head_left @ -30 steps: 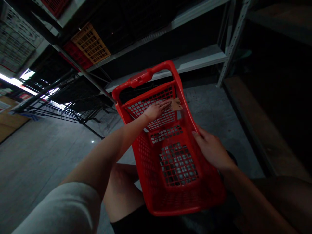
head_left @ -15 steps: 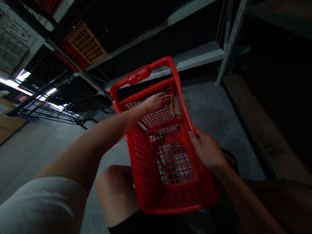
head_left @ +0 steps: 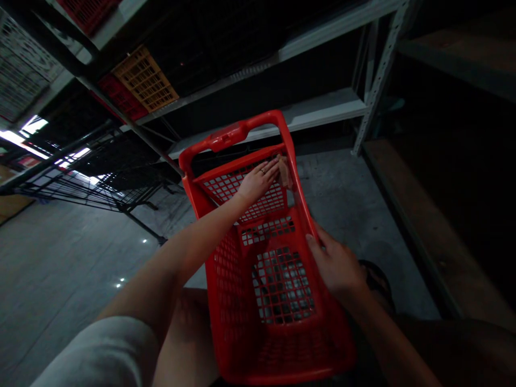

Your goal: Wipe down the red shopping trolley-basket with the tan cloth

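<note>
The red basket (head_left: 226, 322) is in front of the person, between the 2 arms, with its handle (head_left: 226, 138) at the far end and its near edge close to the lap. What carries its weight, I cannot tell. The right hand (head_left: 336, 263) is at the right edge of the basket, about halfway along it; its grip is clenched on this rim, with the thumb on the inner side and the other fingers outside. The left hand (head_left: 258, 183) reaches over the left edge to the far panel. Its fingers are stretched out, and their tips are at a brown cloth (head_left: 285, 173), which lies in the far right corner of the basket, against the inside. Whether the left grip pinches the cloth or only presses it, I cannot tell. There is 1 ring (head_left: 263, 171) on this hand.

Behind the handle stands a metal shelf (head_left: 328, 110). Near the left side of the shelf, 1 yellow crate (head_left: 145, 78) stands just beside 1 red crate (head_left: 124, 98). A black wire cart (head_left: 92, 188) is on the grey floor (head_left: 80, 269), to the left of the basket.
</note>
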